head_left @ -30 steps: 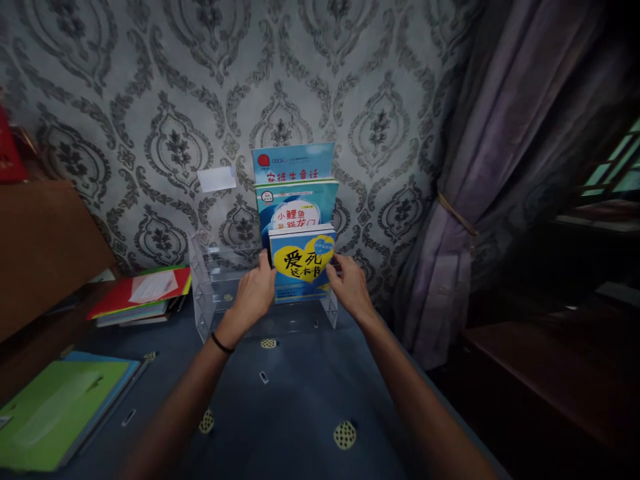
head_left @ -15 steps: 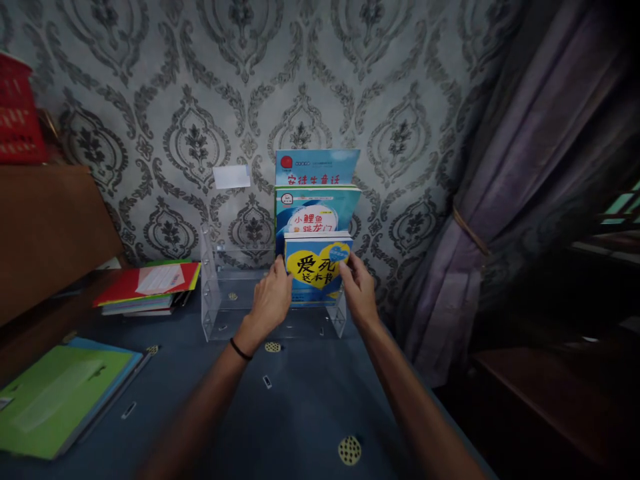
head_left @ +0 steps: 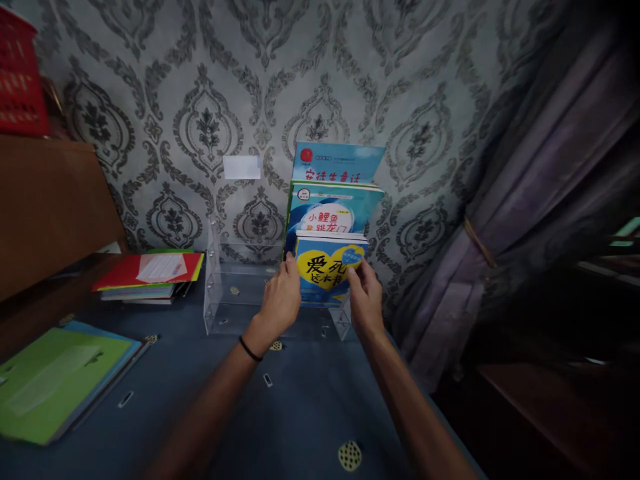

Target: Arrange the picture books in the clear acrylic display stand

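Observation:
Between my two hands is a small blue book [head_left: 325, 292] with a yellow heart on its cover. My left hand [head_left: 281, 290] grips its left edge. On the opposite edge, my right hand [head_left: 366, 293] has its thumb on the front cover and its fingers behind. More than one book seems stacked there, judging by the white edges on top. Behind stand a taller turquoise book [head_left: 360, 208] and a still taller light-blue book [head_left: 345, 160]. All are at the right part of a clear acrylic rack [head_left: 213, 287]; their lower ends are partly hidden.
Left of the rack lies a pile of books with a red one [head_left: 123, 272] on top. Nearer is a green book [head_left: 50, 380] on others. A brown box-like piece [head_left: 50, 207] carries a red basket [head_left: 20, 80]. A purple curtain [head_left: 530, 220] hangs right, beside the blue tabletop [head_left: 300, 427].
My hands and the books have shifted a little to the right relative to the rack, and the books lean slightly more. The camera view has also moved slightly.

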`<state>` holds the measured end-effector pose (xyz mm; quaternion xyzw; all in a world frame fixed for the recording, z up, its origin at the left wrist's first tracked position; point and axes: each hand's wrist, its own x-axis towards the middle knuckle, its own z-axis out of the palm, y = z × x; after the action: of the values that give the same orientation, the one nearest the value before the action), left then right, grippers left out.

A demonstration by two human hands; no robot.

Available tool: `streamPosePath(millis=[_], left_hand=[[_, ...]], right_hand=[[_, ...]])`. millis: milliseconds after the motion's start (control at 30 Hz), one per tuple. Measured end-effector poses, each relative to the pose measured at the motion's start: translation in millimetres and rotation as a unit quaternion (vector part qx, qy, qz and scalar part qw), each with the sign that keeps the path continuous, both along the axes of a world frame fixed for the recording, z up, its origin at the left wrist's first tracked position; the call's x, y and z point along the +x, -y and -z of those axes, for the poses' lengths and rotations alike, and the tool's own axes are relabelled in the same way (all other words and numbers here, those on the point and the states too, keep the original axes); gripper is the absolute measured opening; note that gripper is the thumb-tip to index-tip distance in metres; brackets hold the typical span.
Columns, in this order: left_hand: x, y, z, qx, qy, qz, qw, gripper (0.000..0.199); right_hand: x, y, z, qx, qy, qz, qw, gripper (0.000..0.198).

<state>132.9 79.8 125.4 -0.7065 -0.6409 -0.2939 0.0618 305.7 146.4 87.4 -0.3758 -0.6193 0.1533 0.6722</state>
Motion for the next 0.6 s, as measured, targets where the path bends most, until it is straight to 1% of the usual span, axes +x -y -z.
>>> streamPosePath(millis=[100,200,300,367,467,600], left_hand=[[-2.5,-1.1,4.4,0.012,0.031,0.017,0.999,0.058],[-8.2,-2.6,8.3,0.013,0.09,0.054,0.994,0.058],[-17.1,-5.5,9.8,0.013,0.153,0.103,0.983,0.059],[-23.8,-8.4,9.4,0.012,0.185,0.121,0.975,0.059],[-32.3,-12.6,8.0,0.022,0.206,0.141,0.968,0.054],[-36.1,-14.7,7.7,0.043,0.196,0.157,0.967,0.055]], right_hand=[[-1.7,-1.1,2.0,-0.012,-0.024,-0.01,1.0,0.055],[-1.0,-0.1,2.7,-0.016,-0.02,-0.012,1.0,0.055],[1.6,1.6,2.3,-0.027,-0.01,0.005,1.0,0.055],[3.6,2.5,2.0,-0.038,-0.002,0.018,0.999,0.054],[5.3,3.2,2.1,-0.051,0.007,0.028,0.998,0.052],[6.3,2.0,3.6,-0.053,0.015,0.029,0.998,0.051]])
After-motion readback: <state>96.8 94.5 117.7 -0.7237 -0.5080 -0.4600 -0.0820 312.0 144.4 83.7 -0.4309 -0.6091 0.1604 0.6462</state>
